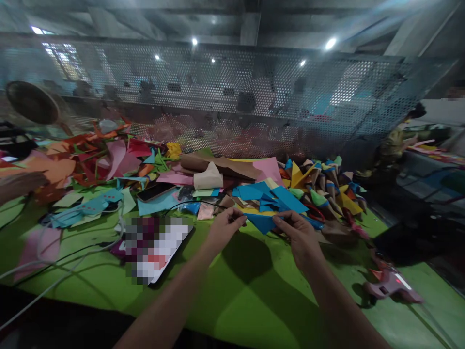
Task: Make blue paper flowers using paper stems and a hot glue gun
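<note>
Left hand [224,229] and right hand [300,233] pinch a blue paper triangle [262,223] by its ends, long edge running left-to-right, tip downward.

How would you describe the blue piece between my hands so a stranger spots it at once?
Start at the green table with its colourful clutter. Between your left hand and right hand is a blue piece tapering to a downward point. Other blue pieces lie just behind it, but only this one is held in both hands.
</note>
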The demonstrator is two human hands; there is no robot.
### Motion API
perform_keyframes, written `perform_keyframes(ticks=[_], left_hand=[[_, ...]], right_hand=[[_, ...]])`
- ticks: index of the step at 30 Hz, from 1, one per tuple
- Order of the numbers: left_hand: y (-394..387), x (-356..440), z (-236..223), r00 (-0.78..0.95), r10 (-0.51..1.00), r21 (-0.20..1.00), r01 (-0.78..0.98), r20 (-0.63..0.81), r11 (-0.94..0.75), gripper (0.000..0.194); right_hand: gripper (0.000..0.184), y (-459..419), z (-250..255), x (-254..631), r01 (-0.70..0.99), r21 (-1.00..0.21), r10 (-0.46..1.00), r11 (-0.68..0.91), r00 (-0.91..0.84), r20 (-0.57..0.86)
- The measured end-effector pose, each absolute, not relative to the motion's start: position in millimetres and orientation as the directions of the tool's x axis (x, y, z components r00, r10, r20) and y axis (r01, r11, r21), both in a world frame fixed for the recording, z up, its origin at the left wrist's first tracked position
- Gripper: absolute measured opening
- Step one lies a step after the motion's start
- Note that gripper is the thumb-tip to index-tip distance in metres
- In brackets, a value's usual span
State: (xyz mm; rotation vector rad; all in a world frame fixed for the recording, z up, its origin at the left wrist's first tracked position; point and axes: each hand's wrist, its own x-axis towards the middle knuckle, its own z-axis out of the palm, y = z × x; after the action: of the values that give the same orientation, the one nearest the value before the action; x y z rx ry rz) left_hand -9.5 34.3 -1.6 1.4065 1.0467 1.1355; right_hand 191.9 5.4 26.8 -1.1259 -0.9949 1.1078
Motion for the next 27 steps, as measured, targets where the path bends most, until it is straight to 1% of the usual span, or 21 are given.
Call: perform_keyframes(ticks=[4, 9, 12, 15, 19, 21, 24, 25, 27], left_hand=[[33, -11, -1, 0.185, 0.981, 0.998, 0.016, 0.061, -0.066, 0.026], [31, -11, 0, 0.202, 0.977, 0.996, -0.056, 0.073, -0.063, 0.021], [31, -13, 0, 0.210, 0.975, 0.997, -0.049, 0.070, -0.061, 0.018], [30, -15, 2, 0.234, 0.968, 0.994, 0.038, 0.088, -0.100, 0.018], [27, -14, 3, 0.278, 0.946, 0.944, 0.231, 0.168, -0.235, 0.026], [26, -12, 3, 0.348, 0.921, 0.929, 0.251, 0.177, -0.273, 0.028], [25, -9, 1, 0.407, 0.905, 0.956, 0.193, 0.127, -0.222, 0.028], [26, -9, 1, 0.390, 0.915, 0.971, 0.161, 0.103, -0.178, 0.030], [28, -8, -1, 0.300, 0.951, 0.993, 0.072, 0.069, -0.095, 0.033]], right_hand=[[0.040, 5, 26, 191, -0.166, -0.984, 0.986, 0.066, 0.160, 0.039], [0.039, 5, 25, 189, -0.165, -0.983, 0.986, 0.077, 0.161, 0.050], [0.037, 5, 23, 189, -0.156, -0.983, 0.984, 0.096, 0.165, 0.070], [0.034, 6, 20, 191, -0.107, -0.986, 0.983, 0.126, 0.151, 0.109], [0.034, 8, 15, 190, 0.011, -0.988, 0.983, 0.152, 0.107, 0.152], [0.034, 7, 14, 188, 0.060, -0.986, 0.986, 0.158, 0.051, 0.161], [0.036, 5, 15, 185, 0.036, -0.991, 0.991, 0.129, 0.030, 0.130], [0.038, 4, 16, 184, 0.010, -0.994, 0.993, 0.112, 0.040, 0.112], [0.041, 2, 18, 181, -0.021, -0.996, 0.996, 0.084, 0.035, 0.083]])
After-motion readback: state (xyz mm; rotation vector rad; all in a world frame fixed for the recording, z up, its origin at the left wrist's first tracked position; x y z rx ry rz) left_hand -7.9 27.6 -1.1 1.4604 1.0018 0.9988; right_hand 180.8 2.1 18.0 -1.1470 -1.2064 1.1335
